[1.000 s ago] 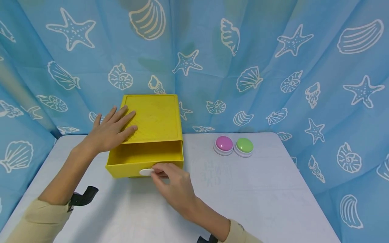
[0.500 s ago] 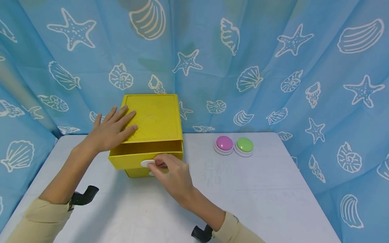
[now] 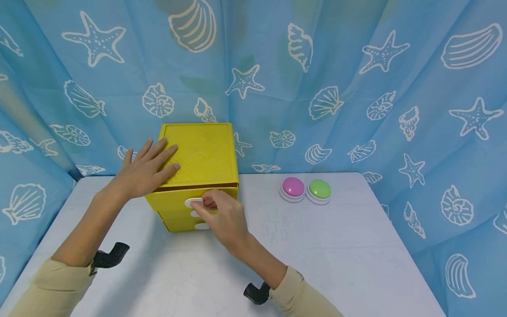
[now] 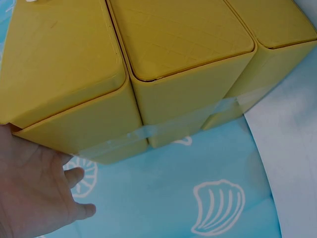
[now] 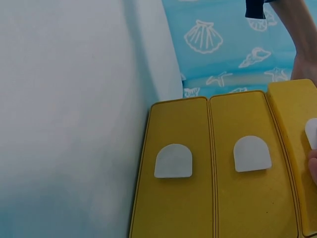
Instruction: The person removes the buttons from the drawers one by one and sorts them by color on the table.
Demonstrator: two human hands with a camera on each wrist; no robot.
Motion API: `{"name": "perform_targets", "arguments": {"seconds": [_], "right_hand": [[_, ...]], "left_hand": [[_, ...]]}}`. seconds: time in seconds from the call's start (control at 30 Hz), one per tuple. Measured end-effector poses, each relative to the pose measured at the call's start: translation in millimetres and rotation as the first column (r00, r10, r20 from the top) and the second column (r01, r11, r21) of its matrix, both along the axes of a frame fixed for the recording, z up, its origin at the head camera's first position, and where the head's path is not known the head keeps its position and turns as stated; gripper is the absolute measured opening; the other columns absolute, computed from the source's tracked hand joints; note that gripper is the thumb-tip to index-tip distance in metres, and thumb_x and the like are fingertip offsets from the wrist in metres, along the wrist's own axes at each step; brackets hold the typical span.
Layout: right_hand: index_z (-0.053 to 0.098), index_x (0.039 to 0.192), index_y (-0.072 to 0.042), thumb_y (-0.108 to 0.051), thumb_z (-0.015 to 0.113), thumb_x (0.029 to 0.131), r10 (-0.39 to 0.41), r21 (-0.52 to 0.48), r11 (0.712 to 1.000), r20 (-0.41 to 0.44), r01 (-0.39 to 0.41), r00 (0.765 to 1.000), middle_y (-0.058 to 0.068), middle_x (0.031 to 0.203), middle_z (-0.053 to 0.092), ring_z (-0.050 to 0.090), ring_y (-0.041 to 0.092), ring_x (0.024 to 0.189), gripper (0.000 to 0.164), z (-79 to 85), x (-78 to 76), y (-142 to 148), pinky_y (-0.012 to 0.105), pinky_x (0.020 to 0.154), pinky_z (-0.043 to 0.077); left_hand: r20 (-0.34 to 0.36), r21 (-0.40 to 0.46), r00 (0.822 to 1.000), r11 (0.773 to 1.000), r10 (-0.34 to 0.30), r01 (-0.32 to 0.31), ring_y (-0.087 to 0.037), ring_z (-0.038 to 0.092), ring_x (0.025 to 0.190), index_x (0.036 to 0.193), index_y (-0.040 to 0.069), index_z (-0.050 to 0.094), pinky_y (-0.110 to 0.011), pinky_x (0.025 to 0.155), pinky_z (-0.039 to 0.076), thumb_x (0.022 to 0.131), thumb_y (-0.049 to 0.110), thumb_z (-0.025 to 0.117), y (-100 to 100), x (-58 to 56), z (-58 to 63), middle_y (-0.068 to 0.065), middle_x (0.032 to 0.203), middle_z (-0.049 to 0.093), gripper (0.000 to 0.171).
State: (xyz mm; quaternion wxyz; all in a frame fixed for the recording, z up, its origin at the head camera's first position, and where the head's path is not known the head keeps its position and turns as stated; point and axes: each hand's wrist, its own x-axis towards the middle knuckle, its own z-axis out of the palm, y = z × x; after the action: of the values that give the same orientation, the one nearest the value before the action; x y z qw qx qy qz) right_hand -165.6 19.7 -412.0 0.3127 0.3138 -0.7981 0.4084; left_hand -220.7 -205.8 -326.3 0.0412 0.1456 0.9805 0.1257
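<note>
A yellow drawer box [image 3: 202, 154] stands at the back of the table, with three drawers stacked in it. The top drawer [image 3: 170, 200] sticks out slightly, leaving a thin dark gap under the box's top. My right hand [image 3: 227, 220] pinches the white handle [image 3: 193, 202] of this drawer; in the right wrist view only a bit of the fingers [image 5: 313, 166] shows at the handle. My left hand [image 3: 142, 171] rests with spread fingers on the top's left edge. The middle drawer [image 5: 252, 198] and bottom drawer [image 5: 173, 208] sit flush, each with a white tab.
A pink push button [image 3: 293, 187] and a green push button [image 3: 320, 189] stand side by side on the white table [image 3: 336, 255], right of the box. A blue curtain [image 3: 269, 110] with white shell and starfish prints hangs behind and around the table.
The top drawer has slid back into the box, from well out to nearly in. My right hand has moved away from me with its handle. My left hand has stayed in place.
</note>
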Motion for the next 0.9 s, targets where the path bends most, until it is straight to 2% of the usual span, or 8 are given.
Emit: {"name": "perform_targets", "arguments": {"seconds": [0.5, 0.9], "right_hand": [[0.066, 0.088, -0.005, -0.02, 0.081, 0.087, 0.0, -0.028, 1.0, 0.021, 0.0, 1.0, 0.002, 0.082, 0.068, 0.068, 0.01, 0.073, 0.021, -1.8, -12.1, -3, 0.009, 0.074, 0.05], [0.067, 0.089, -0.005, -0.018, 0.081, 0.086, 0.005, -0.055, 0.999, 0.03, -0.003, 1.0, 0.003, 0.083, 0.068, 0.068, 0.012, 0.074, 0.02, -5.5, -10.9, -4, 0.012, 0.075, 0.051]], "left_hand": [[0.015, 0.009, 1.0, 1.0, -0.005, 0.005, -0.043, -0.006, 0.149, 0.161, 0.011, 0.019, -0.07, 0.109, -0.011, 0.105, 0.057, 0.031, 0, -1.2, 3.0, -0.018, 0.165, 0.005, 0.074], [0.017, 0.001, 1.0, 1.0, -0.001, 0.001, -0.043, -0.007, 0.149, 0.161, 0.011, 0.019, -0.07, 0.109, -0.011, 0.105, 0.058, 0.029, -1, -0.3, 1.7, -0.019, 0.165, 0.004, 0.073]]}}
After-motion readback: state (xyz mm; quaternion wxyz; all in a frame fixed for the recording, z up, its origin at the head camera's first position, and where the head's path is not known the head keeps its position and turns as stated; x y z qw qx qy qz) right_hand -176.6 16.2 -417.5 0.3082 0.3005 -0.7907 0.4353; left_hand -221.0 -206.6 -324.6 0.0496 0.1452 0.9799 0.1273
